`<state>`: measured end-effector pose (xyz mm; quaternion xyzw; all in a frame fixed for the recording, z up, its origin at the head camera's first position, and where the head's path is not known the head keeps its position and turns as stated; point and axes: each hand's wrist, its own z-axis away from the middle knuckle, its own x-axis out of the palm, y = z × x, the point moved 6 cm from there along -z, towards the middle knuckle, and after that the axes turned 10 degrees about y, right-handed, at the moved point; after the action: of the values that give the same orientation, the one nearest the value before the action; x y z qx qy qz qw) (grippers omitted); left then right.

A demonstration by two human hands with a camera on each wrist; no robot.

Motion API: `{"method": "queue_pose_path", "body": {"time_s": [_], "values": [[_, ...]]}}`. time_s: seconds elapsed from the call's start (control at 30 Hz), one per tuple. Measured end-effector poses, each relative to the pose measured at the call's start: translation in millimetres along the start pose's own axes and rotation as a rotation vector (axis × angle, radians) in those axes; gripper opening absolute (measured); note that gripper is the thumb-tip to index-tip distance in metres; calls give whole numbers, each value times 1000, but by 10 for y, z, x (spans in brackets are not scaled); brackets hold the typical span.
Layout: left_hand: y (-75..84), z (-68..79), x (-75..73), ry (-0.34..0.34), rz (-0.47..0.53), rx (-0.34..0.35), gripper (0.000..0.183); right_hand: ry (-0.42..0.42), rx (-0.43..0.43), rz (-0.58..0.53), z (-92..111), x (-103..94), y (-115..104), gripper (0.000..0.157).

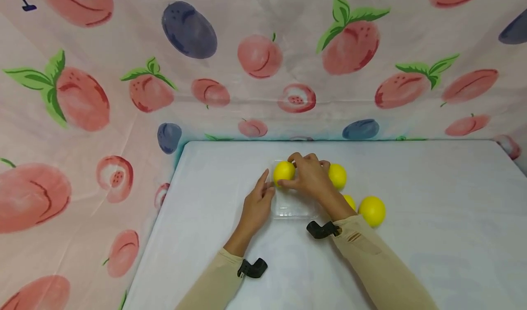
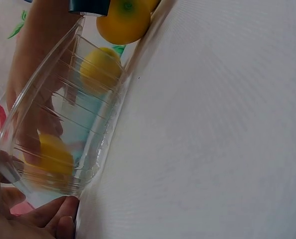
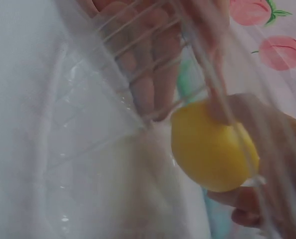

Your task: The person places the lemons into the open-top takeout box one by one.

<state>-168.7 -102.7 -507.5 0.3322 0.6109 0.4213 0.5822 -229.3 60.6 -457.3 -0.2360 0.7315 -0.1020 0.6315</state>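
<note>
My right hand (image 1: 312, 177) pinches a yellow lemon (image 1: 283, 171) between thumb and fingers, inside the far left part of a clear plastic container (image 1: 293, 211). The right wrist view shows this lemon (image 3: 213, 147) through the see-through wall, with the thumb and fingertips on either side of it. Against the container's left side rests my left hand (image 1: 257, 205), its fingers fairly straight. In the left wrist view, the left fingers (image 2: 53, 214) touch the container's end near its base.
To the right of the container lie more lemons: one by the right hand (image 1: 337, 176), another partly hidden by the right forearm (image 1: 349, 201), and a third farther right (image 1: 372, 211). They rest on a white table (image 1: 444, 218). A fruit-patterned cloth (image 1: 230, 63) hangs behind.
</note>
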Motion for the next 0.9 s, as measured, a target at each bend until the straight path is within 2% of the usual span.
{"method": "queue_pose_path", "body": {"time_s": [0.37, 0.67, 0.9], "values": [[10, 4, 20, -2, 22, -7, 57, -34, -10, 74, 23, 114, 16, 73], [23, -8, 17, 1, 23, 1, 56, -10, -86, 160, 56, 59, -28, 70], [22, 5, 8, 8, 30, 3, 56, -14, -62, 155, 61, 29, -28, 74]]}}
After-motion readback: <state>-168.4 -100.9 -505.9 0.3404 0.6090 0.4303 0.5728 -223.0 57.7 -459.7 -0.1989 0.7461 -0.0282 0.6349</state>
